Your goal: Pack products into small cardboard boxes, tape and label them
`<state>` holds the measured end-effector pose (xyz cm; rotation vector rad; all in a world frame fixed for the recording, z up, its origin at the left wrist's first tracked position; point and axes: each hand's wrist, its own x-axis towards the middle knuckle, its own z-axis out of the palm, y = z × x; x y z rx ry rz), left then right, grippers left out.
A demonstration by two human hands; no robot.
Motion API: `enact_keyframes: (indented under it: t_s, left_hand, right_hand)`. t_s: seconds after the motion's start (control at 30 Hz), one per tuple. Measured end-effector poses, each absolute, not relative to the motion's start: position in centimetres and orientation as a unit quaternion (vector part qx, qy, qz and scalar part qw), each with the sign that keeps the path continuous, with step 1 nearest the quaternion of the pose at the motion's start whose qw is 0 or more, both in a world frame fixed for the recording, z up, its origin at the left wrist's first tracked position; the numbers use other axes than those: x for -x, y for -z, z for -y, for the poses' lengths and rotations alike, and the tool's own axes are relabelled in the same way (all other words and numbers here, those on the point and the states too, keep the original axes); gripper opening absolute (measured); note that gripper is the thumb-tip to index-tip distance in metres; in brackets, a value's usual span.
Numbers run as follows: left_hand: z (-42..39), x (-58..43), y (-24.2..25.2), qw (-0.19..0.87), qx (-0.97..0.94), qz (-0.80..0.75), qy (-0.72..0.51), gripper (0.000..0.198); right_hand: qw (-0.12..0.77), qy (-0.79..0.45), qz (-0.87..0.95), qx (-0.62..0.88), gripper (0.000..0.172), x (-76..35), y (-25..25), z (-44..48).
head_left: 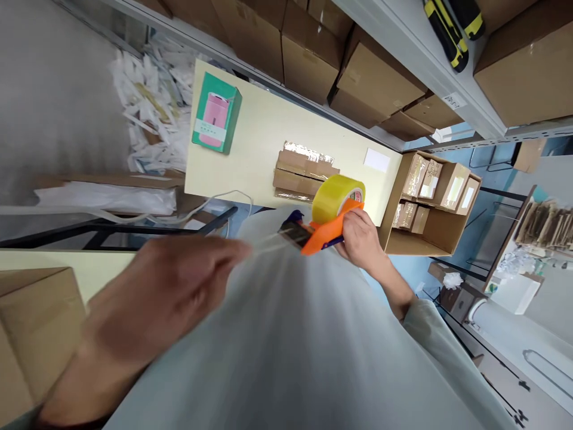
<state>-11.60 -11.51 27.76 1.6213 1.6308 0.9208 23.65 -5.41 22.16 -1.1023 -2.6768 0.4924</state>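
Observation:
My right hand [362, 236] grips an orange tape dispenser [326, 230] that carries a yellow-tinted tape roll [336, 197]. A clear strip of tape [268, 243] runs from its mouth to my left hand [165, 298], whose fingertips pinch the strip's end; that hand is blurred by motion. Both hands hover in front of my pale smock, above the edge of a cream table [259, 128]. On the table lie a stack of flat brown packets [302, 173], a green box with a pink picture [216, 112] and a white label [376, 160].
An open carton with small wrapped boxes [432, 200] stands beside the table. Shelves hold brown cartons [371, 77]. A heap of white paper scraps [147, 107] lies past the table. Another cardboard box [31, 328] sits at the near left.

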Motion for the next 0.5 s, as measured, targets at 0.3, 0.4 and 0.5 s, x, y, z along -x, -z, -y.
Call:
enact_keyframes:
  t_s: [0.3,0.4,0.5]
  left_hand:
    - [3.0,9.0,-11.5,0.522,-0.382,-0.617,-0.449,0.095]
    - [1.4,9.2,-6.9,0.557,-0.31,-0.641,-0.427,0.093]
    - [0.6,9.2,-3.5,0.566,-0.268,-0.663,-0.411,0.088]
  right_hand:
    - [-0.19,-0.357,0.783,0.473,0.046,-20.6,-21.3,-5.4]
    - [-0.223,-0.383,0.766,0.466,0.058,-19.0,-19.6,-8.1]
    - [-0.256,-0.396,0.752,0.461,0.069,-17.7,-17.8,-9.7]
